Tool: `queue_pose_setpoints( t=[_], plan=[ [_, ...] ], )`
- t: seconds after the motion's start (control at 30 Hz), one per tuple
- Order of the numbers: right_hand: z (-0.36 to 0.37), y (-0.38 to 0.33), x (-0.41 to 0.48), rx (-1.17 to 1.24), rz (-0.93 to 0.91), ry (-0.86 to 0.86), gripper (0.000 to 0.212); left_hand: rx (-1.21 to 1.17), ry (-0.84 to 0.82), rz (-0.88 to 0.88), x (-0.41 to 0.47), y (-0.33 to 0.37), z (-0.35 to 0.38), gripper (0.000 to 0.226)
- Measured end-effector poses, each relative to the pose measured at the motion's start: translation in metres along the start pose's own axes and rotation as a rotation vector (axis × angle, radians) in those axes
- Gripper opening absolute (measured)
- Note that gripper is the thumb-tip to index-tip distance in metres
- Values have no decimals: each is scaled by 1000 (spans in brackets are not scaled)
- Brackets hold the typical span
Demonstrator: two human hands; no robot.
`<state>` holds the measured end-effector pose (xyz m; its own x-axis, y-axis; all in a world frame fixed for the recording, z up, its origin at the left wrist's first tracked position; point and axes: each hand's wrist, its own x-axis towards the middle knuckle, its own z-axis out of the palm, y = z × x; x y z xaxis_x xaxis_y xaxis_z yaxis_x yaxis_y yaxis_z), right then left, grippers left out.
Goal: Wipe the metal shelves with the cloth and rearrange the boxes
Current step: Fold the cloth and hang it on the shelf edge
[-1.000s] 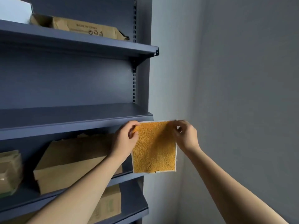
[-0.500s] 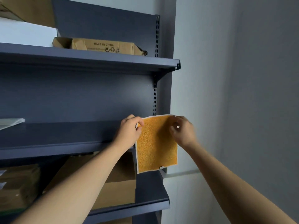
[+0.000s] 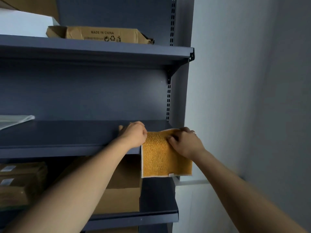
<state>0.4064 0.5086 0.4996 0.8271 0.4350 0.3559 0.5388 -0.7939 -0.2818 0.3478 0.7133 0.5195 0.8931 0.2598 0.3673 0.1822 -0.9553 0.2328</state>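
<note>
- Head view looks up at a dark blue metal shelving unit (image 3: 84,91) that fills the left of the scene, with a pale wall (image 3: 244,98) to the right.
- Its middle shelf (image 3: 67,137) carries only a clear plastic sheet (image 3: 13,120) at the far left. I judge this to be the shelf about to be wiped, with no stroke begun yet.
- On the lower shelf (image 3: 158,199) sits a large cardboard box (image 3: 124,195), with stacked brown boxes (image 3: 20,182) to its left.
- On the upper shelf (image 3: 101,51) lies a flattened carton (image 3: 101,35) printed "MADE IN CHINA", just beside a white box (image 3: 23,22). Rearranging all of these probably comes after the wiping.
- An orange cloth (image 3: 161,157) is at the right end of the middle shelf. Its top edge is over the shelf surface and most of it hangs down in front of the front lip. Whether that top edge lies flat on the metal or sits just above it is hard to tell.
- At the cloth's top left corner, the left hand (image 3: 134,133) pinches the fabric with curled fingers, its knuckles over the shelf.
- Its top right part is pinched by the right hand (image 3: 185,142), fingers bunched on the fabric. The next move calls for drawing the hanging part up onto the shelf, pressing it flat under a palm and sweeping left. The plastic sheet would need lifting aside.
- On one finger of the right hand is a thin ring (image 3: 194,132).
</note>
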Motion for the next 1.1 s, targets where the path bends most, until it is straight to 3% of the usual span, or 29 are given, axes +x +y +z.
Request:
queue_pose_setpoints(
  t=[0.3,0.43,0.6,0.7,0.77,0.97,1.1],
  plan=[
    [5,-7,-4,-28,22,47,53,121,-146,42,-14,4,-1,62],
    [12,-13,-7,-6,-16,146,54,37,-18,110,-26,-2,3,60],
    [16,-37,-17,31,-66,222,51,-41,10,163,-42,-19,-3,48],
    [16,-60,-33,160,-214,447,36,-224,185,251,-56,-38,-5,27],
    [21,-79,-44,202,-344,520,41,-350,351,347,-73,-55,-5,27],
    [81,-150,-73,262,-416,397,47,-423,438,411,-127,-124,7,29],
    [130,-178,-89,159,-295,231,53,-435,246,331,-151,-191,22,14]
  ],
)
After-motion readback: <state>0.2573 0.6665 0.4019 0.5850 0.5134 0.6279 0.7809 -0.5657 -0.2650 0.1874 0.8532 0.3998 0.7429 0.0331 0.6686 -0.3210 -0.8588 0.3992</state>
